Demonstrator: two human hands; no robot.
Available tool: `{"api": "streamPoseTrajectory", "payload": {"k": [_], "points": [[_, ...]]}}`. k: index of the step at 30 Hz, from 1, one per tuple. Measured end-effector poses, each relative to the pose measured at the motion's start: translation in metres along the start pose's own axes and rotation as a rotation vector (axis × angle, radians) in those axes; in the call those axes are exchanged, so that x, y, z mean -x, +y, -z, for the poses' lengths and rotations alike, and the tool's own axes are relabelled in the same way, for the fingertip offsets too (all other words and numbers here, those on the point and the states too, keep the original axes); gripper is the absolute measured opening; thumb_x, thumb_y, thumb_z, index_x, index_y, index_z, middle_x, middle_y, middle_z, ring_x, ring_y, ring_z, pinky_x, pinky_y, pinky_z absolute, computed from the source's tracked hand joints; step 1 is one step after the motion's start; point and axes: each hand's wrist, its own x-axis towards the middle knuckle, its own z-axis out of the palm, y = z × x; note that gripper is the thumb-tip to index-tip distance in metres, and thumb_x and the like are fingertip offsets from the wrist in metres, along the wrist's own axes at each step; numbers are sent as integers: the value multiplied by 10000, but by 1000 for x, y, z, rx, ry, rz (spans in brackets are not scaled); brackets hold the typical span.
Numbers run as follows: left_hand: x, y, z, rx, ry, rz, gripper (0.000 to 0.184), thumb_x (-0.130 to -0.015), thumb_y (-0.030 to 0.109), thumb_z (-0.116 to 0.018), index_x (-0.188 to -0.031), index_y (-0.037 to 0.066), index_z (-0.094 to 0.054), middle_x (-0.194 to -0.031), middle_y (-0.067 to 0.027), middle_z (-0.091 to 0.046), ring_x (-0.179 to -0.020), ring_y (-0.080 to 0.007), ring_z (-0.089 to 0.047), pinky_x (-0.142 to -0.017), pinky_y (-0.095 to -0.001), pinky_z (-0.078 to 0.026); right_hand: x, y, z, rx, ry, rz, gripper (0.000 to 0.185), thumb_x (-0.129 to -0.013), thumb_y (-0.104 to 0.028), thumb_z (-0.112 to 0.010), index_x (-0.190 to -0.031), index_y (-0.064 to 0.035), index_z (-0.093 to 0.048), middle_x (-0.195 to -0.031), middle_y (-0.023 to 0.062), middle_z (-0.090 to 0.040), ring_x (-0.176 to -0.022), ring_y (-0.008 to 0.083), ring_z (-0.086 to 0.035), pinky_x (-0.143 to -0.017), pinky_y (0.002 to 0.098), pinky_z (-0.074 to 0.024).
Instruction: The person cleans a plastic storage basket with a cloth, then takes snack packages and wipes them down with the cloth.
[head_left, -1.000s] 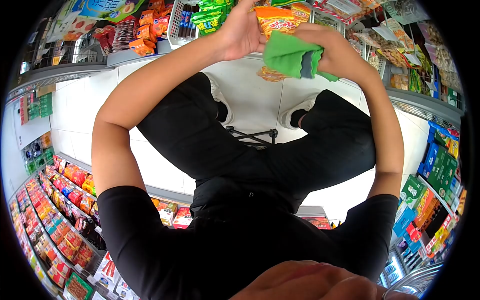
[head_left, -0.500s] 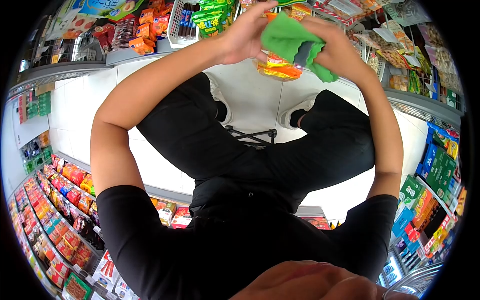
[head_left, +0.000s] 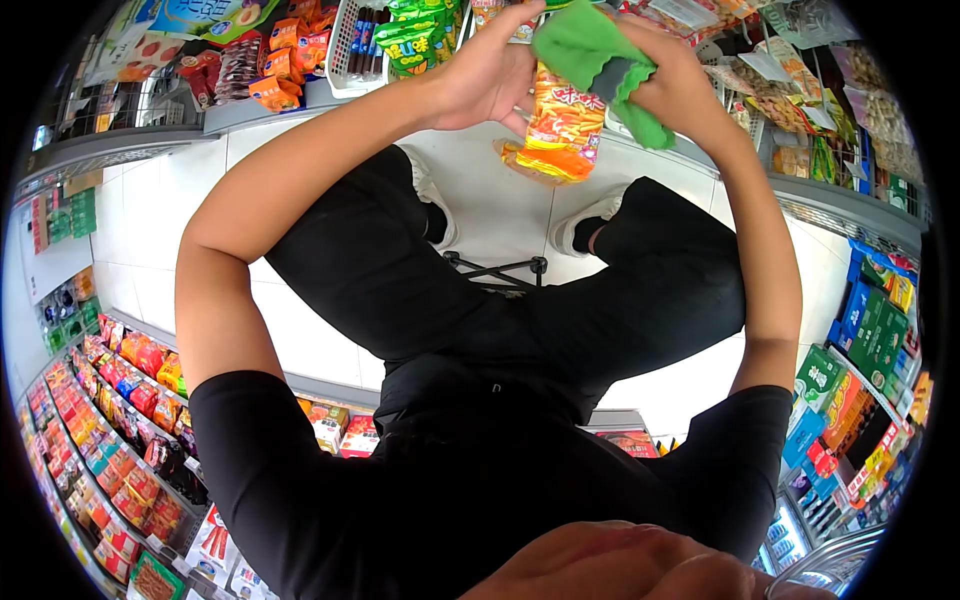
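Orange snack packet (head_left: 568, 125) runs roughly twelve-to-six, four o'clock from the nearer left hand (head_left: 482, 78), whose grip I cannot tell; right hand (head_left: 680, 85) clutches green cloth (head_left: 583, 45).

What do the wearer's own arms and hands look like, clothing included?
Black short sleeves end above the elbows, leaving the forearms uncovered. The left hand and right hand are ungloved, and no watch or bracelet shows at either wrist.
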Motion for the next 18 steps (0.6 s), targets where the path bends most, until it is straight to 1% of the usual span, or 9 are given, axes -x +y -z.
{"api": "streamPoseTrajectory", "payload": {"k": [2, 5, 6, 8, 9, 12, 14, 15, 18], "points": [[-1, 4, -2, 40, -22, 42, 954, -895, 811, -256, -1468, 66, -419, -1231, -149, -656, -863, -258, -697, -702, -375, -584, -1, -2, 5, 5, -70, -32, 513, -689, 28, -684, -1194, 12, -593, -1117, 171, -631, -1055, 373, -594, -965, 388, -461], [-6, -6, 21, 63, -99, 20, 958, -879, 818, -277, -1458, 71, -430, -1245, -141, -645, -879, -266, -698, -713, -382, -587, -2, -16, 7, -59, -194, -55, 498, -691, 23, -687, -1180, 9, -598, -1111, 166, -627, -1042, 361, -597, -957, 384, -465], [-3, -4, 12, 81, 5, 12, 955, -876, 817, -282, -1454, 72, -436, -1245, -137, -645, -877, -265, -698, -715, -383, -587, -2, -19, 5, -94, -240, -59, 494, -691, 20, -689, -1177, 7, -599, -1108, 164, -625, -1036, 357, -598, -954, 383, -466], [6, 4, -15, 114, 211, 2, 950, -871, 816, -293, -1445, 75, -448, -1245, -129, -643, -873, -264, -699, -720, -384, -588, -2, -22, 3, -95, -221, 5, 478, -696, 10, -694, -1165, 5, -606, -1093, 159, -622, -1022, 352, -600, -940, 378, -470], [5, 3, -11, 92, 154, 8, 950, -870, 815, -297, -1449, 77, -444, -1251, -125, -640, -894, -267, -698, -728, -390, -589, -2, -22, 3, -93, -209, 38, 469, -698, 5, -697, -1159, 4, -610, -1085, 157, -620, -1015, 349, -601, -933, 375, -473], [1, 3, 8, 58, 11, 7, 946, -870, 811, -305, -1465, 87, -430, -1276, -117, -626, -960, -275, -691, -746, -402, -590, -2, -8, 2, -64, -107, -34, 429, -702, -16, -706, -1117, 14, -605, -1067, 157, -614, -995, 354, -598, -910, 374, -477], [-2, 4, 13, 84, -53, -14, 938, -874, 804, -304, -1479, 96, -419, -1300, -116, -612, -1008, -279, -682, -750, -405, -591, -2, -11, 4, -39, -123, -62, 422, -704, -13, -704, -1113, 15, -605, -1064, 157, -615, -990, 354, -599, -906, 376, -477], [-1, 4, 12, 86, -21, -13, 934, -875, 802, -304, -1482, 101, -419, -1316, -116, -605, -1038, -278, -674, -774, -411, -588, -3, -15, 5, -26, -132, -77, 419, -705, -12, -703, -1112, 16, -605, -1063, 156, -616, -987, 353, -599, -903, 377, -477], [3, 3, 9, 122, 56, -33, 921, -880, 793, -300, -1484, 108, -423, -1354, -117, -589, -1119, -275, -650, -855, -428, -570, -3, -27, 5, -125, -220, 12, 431, -704, -10, -699, -1124, 15, -606, -1056, 154, -614, -984, 355, -598, -904, 380, -475]]}}
